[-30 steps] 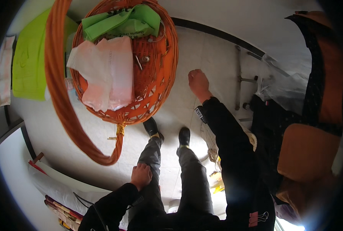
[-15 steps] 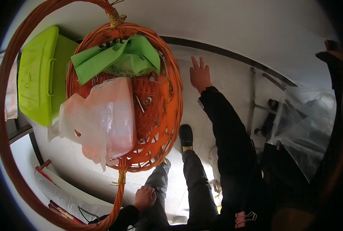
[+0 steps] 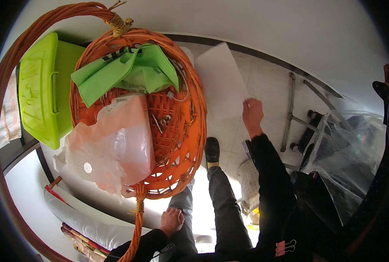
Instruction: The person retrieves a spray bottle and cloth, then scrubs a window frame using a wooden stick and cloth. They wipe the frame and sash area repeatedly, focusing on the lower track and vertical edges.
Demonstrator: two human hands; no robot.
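Observation:
My right hand [image 3: 253,114] is closed on the lower right edge of a pale, flat rectangular sheet [image 3: 220,76], which looks stiff and stands out beyond the basket's right rim. Just left of it is an orange wicker basket [image 3: 198,131] with a tall hoop handle. In the basket lie a folded green cloth bag [image 3: 111,78], a pale pink plastic bag [image 3: 129,135] around something boxy, and small metal pieces [image 3: 161,122]. My left hand [image 3: 171,221] rests on my left thigh beside the basket handle, its fingers curled, with nothing seen in them.
A lime-green lidded box [image 3: 39,94] stands left of the basket. To the right are a metal frame [image 3: 289,113] and a clear plastic sheet [image 3: 351,144] over dark things. A beige fabric item [image 3: 249,183] sits by my right leg. White bedding-like cloth [image 3: 89,222] lies at lower left.
My right hand was spread with nothing in it; now it has drawn back toward me and holds the pale sheet. My left hand stays on my thigh.

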